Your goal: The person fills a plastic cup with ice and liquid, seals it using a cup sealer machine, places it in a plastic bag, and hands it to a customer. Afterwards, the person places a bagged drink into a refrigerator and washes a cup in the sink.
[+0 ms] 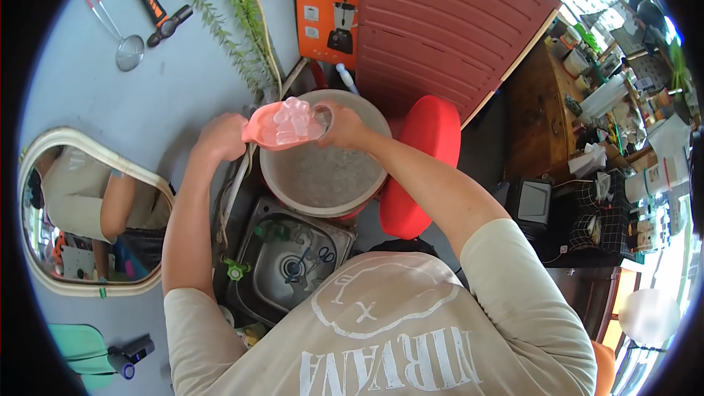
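Observation:
My left hand [222,137] is closed round the handle of a pink scoop [262,130]. Clear ice cubes [295,119] are heaped in the scoop. At the scoop's front edge, my right hand [346,127] grips a clear cup [323,115], mostly hidden by the fingers. Both hands are above a large round ice bucket [273,185] with a pale rim. Loose ice [323,176] lies inside the bucket.
A round red lid [419,169] stands on edge right of the bucket. Nearer me is a metal sink [275,268] with scissors [323,254] in it. A mirror [99,290], hammer [150,4] and strainer [130,53] hang on the left wall. A red panel [440,22] rises behind.

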Available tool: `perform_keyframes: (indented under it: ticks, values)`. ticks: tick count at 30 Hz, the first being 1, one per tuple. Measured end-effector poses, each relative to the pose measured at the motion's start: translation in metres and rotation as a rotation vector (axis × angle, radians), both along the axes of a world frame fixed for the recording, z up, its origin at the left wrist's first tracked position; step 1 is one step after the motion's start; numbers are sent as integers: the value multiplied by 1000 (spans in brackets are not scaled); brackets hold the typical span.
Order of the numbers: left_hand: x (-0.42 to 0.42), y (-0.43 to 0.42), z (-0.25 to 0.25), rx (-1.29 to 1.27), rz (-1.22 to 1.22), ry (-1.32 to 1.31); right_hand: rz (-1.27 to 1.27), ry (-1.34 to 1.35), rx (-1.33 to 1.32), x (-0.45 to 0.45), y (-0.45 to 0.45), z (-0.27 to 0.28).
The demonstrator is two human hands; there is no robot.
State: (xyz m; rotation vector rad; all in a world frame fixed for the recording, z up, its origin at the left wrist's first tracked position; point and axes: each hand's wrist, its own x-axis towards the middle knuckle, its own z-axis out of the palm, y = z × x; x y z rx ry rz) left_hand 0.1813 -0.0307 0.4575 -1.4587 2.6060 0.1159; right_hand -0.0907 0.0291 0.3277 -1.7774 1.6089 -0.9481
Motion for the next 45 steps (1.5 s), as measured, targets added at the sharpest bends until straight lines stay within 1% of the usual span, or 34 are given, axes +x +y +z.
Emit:
perform_keyframes:
  ticks: [2,4,8,11,13,14,17,19,20,22,23,25,29,31,35,37,41,43,44,45]
  values:
    - [-6,0,8,1,34,-18,-2,-21,-11,3,-1,0]
    - [-12,-2,16,-30,11,-155,-62,-53,56,6,-1,3]
    - [-22,-3,29,-23,37,-187,-98,-93,74,6,-3,-1]
    - [-31,-6,36,-68,15,-209,-131,-110,77,5,-1,-1]
    - [-39,-5,42,-120,-22,-293,-113,-171,-17,5,-2,-5]
    - [-42,-3,45,-117,-26,-297,-116,-175,-15,4,-2,-7]
    - [-53,3,51,-174,-65,-284,-96,-196,-38,1,0,-9]
    - [-54,1,53,-277,-118,-276,-142,-319,-8,2,6,-2]
    - [-54,-2,54,-278,-126,-277,-149,-321,-10,1,8,2]
    - [-55,-4,58,-367,-217,-249,-87,-385,33,-2,15,14]
    - [-57,-4,59,-365,-223,-250,-93,-386,34,-2,18,20]
    - [-63,-2,63,-494,-355,-253,-78,-498,110,-2,19,22]
    - [-70,-4,74,-541,-361,-218,1,-600,97,-7,14,21]
    - [-67,-8,78,-643,-392,-203,0,-609,69,-7,13,20]
    - [-67,-7,83,-721,-426,-161,8,-658,77,-9,13,27]
    - [-67,-3,85,-815,-478,-116,27,-743,71,-10,18,33]
    - [-67,1,83,-823,-491,-106,-84,-676,96,-10,26,44]
    - [-64,2,85,-790,-497,37,-167,-618,119,-11,32,47]
    - [-62,2,84,-791,-503,43,-173,-616,117,-13,33,46]
    - [-60,3,82,-783,-324,41,-186,-677,87,-16,34,41]
